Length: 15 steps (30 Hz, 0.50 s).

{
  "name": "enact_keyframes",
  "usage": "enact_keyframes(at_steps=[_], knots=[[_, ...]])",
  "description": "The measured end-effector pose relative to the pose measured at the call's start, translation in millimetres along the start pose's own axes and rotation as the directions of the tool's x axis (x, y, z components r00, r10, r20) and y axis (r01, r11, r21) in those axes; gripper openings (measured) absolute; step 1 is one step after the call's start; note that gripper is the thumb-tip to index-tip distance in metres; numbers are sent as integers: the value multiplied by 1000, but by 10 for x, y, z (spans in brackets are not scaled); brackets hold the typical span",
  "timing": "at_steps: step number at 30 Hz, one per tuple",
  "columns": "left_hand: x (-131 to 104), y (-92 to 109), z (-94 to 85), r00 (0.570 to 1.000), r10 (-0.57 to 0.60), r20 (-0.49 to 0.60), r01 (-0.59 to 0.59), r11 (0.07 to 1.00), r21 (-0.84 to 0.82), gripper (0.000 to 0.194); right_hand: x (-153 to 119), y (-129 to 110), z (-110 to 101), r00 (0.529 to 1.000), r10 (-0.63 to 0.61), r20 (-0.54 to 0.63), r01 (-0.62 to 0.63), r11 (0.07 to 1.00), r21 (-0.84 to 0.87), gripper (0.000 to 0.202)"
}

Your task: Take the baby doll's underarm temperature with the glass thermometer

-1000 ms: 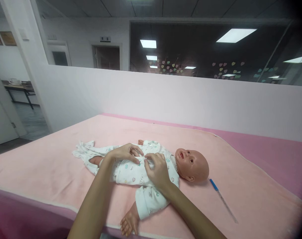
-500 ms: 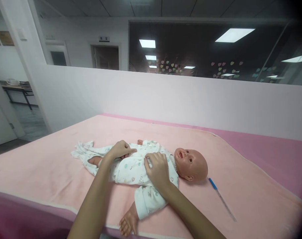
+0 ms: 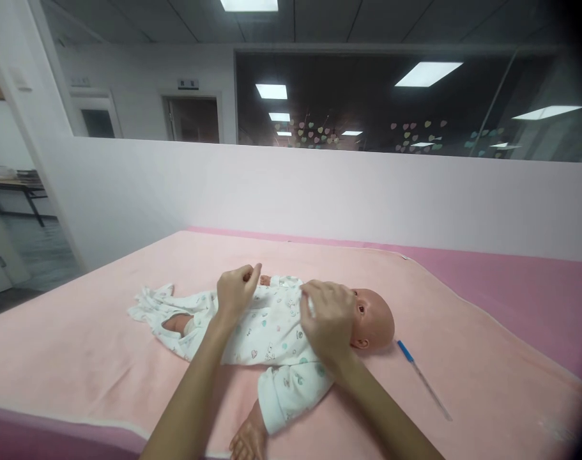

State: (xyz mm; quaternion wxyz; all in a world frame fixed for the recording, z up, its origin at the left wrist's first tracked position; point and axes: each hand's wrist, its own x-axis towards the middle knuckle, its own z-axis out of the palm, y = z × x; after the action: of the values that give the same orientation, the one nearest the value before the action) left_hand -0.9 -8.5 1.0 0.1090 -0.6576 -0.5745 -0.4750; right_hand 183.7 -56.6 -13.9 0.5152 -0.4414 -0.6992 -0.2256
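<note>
Doll (image 3: 276, 326): lying face-up beneath and between the hands, its head pointing right.
Left hand (image 3: 237, 291): curling closed over the doll's waist, thumb rising.
Right hand (image 3: 328, 313): hovering loosely open over the upper chest, partly hiding the face.
Blue-ended stick (image 3: 423, 378): resting beside the head.
Pink blanket (image 3: 99, 348): spreading underneath.
Room: white half-wall (image 3: 319, 191) standing behind, dark window (image 3: 348, 83) reflecting ceiling lights.
</note>
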Motion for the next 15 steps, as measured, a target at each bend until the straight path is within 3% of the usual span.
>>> enact_keyframes(at_steps=[2, 4, 6, 8, 9, 12, 15], knots=[[-63, 112, 61, 993, 122, -2, -122, 993, 8, 44, 50, 127, -297, 975, 119, -187, -126, 992, -23, 15], [-124, 183, 126, 969, 246, -1, -246, 969, 17, 44, -24, 309, -601, 913, 233, -336, -274, 959, -78, 11], [-172, 224, 183, 939, 345, -4, -344, 938, 27, 43, -246, 524, -859, 856, 358, -374, -452, 869, -204, 18], [-210, 253, 226, 907, 421, -13, -420, 907, 29, 43, -580, 744, -1044, 844, 487, -223, -536, 763, -362, 26], [-227, 267, 243, 891, 453, -18, -452, 891, 26, 42, -766, 846, -1110, 822, 564, -72, -534, 721, -442, 32], [-276, 302, 285, 848, 529, -25, -529, 848, 10, 41, -1260, 1096, -1222, 686, 719, 116, -504, 583, -637, 51], [-316, 309, 327, 811, 585, -8, -585, 811, -19, 40, -1498, 1240, -1265, 571, 782, 251, -482, 567, -668, 48]])
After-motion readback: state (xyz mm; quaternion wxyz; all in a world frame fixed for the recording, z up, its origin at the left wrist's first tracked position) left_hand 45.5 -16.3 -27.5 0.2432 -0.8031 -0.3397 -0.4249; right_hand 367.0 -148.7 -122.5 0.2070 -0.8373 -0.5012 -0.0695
